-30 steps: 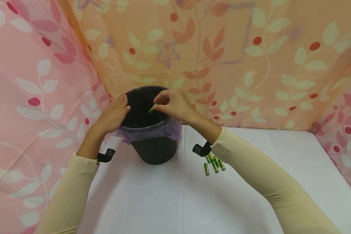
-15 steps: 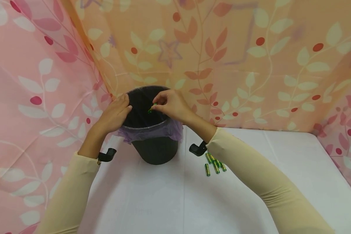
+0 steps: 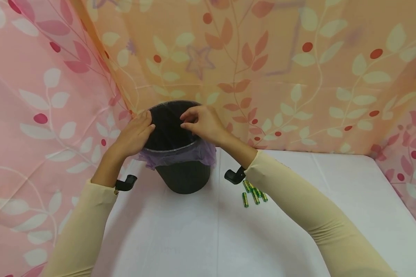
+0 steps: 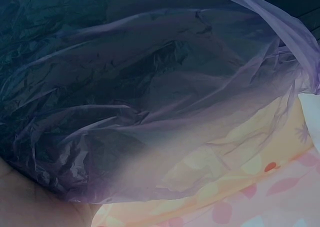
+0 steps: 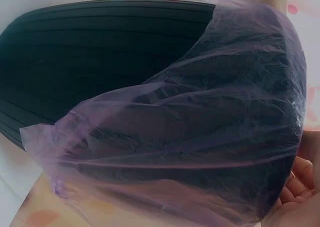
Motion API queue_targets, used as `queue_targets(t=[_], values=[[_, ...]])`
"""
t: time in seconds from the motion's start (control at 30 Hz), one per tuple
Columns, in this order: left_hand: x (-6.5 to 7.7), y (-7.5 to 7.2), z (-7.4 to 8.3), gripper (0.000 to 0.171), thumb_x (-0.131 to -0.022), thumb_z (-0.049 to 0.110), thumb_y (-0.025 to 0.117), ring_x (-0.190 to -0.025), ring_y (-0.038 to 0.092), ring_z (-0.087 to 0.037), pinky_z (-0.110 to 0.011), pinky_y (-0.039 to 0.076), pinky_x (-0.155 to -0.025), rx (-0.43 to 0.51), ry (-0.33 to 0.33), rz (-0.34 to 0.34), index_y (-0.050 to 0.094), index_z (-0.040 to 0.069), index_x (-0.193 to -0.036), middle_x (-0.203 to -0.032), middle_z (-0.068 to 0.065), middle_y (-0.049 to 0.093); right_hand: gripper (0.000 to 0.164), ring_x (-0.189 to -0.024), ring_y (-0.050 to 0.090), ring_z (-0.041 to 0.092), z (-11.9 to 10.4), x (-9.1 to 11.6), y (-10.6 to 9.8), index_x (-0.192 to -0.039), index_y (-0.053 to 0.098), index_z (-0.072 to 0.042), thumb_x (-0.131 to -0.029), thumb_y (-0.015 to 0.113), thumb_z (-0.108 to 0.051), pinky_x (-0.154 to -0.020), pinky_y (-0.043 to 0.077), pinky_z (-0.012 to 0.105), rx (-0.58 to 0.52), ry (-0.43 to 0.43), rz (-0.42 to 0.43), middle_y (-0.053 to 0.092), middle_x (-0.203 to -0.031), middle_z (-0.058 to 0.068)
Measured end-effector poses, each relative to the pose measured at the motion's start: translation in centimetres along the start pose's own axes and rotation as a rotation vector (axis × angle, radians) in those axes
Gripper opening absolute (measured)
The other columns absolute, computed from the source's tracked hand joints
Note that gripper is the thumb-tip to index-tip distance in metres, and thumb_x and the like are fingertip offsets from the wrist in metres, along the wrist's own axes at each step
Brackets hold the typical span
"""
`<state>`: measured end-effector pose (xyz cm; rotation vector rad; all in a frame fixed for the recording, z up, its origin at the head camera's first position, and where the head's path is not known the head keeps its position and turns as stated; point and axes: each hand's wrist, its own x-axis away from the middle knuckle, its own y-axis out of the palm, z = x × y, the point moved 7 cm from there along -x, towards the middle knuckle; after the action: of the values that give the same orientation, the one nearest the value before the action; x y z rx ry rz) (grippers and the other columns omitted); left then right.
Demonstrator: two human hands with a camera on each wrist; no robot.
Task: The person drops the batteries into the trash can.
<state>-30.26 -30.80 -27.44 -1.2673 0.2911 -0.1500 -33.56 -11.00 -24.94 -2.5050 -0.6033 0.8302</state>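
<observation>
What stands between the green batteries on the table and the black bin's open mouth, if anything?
The wall of the bin, with the purple liner folded over its rim; the batteries lie on the table to its right. The mouth is uncovered, though the right hand is over its right side.

The bottom of the bin (image 3: pixel 183 179) is lost in darkness. The right sleeve (image 3: pixel 287 192) hides part of the batteries (image 3: pixel 255 197), whose lettering is too small to read. The left wrist view's edge cuts off the left hand (image 4: pixel 35 202).
</observation>
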Motion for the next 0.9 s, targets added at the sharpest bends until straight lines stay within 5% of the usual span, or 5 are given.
queue_targets(t=[0.9], values=[[0.1, -0.3, -0.8, 0.059, -0.103, 0.031, 0.024, -0.143, 0.002, -0.033, -0.048, 0.004, -0.115, -0.002, 0.020, 0.026, 0.012, -0.009, -0.145, -0.153, -0.024, 0.007, 0.008, -0.065, 0.062, 0.009, -2.9, 4.9, -3.3, -0.091, 0.071, -0.017, -0.085, 0.070, -0.022, -0.055, 0.052, 0.025, 0.076, -0.092, 0.007, 0.067, -0.085, -0.012]])
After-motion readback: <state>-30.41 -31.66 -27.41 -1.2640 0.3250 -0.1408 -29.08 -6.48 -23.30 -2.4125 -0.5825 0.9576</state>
